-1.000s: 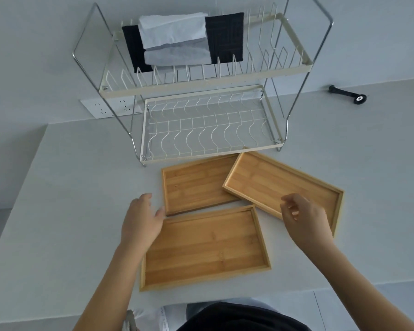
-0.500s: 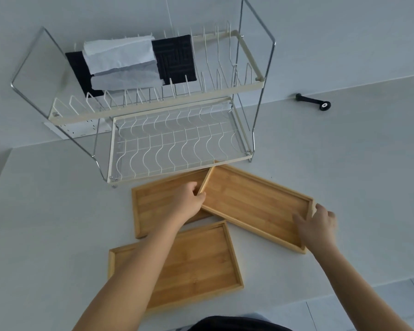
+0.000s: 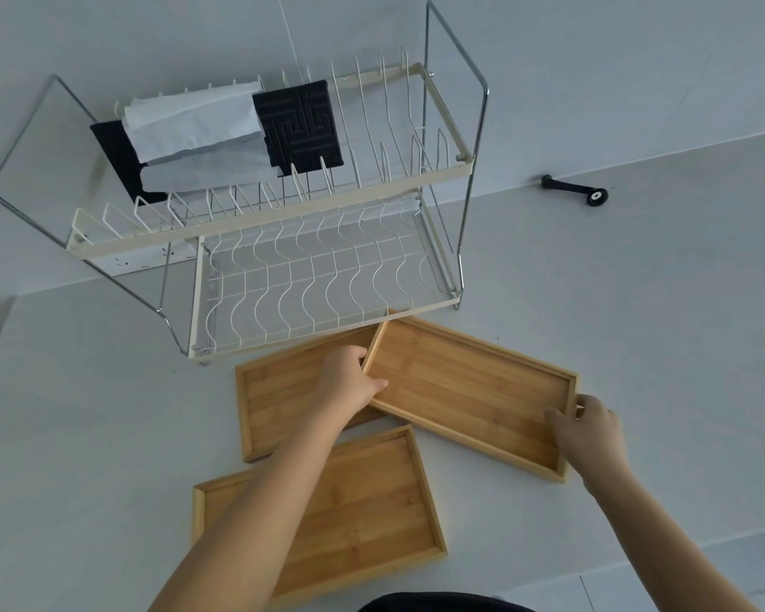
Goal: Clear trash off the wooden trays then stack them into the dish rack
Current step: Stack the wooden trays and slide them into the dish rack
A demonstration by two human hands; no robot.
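Three empty wooden trays lie on the white counter in front of a two-tier wire dish rack (image 3: 310, 298). The right tray (image 3: 464, 390) overlaps the edge of the middle tray (image 3: 279, 399). My left hand (image 3: 350, 382) grips the right tray's left short edge. My right hand (image 3: 588, 435) holds its right short edge, fingers over the rim. The near tray (image 3: 372, 514) lies below, partly hidden by my left forearm. No trash shows on any tray.
The rack's upper tier holds a black mat (image 3: 301, 125) and folded white cloth (image 3: 195, 130); its lower tier has bare wire slots. A small black tool (image 3: 575, 189) lies at the back right of the counter (image 3: 637, 302). A wall socket strip (image 3: 142, 260) sits behind the rack.
Both hands went from hovering over the trays to the right tray's two short ends and closed on them. The view shifted right, so the rack now sits more to the left.
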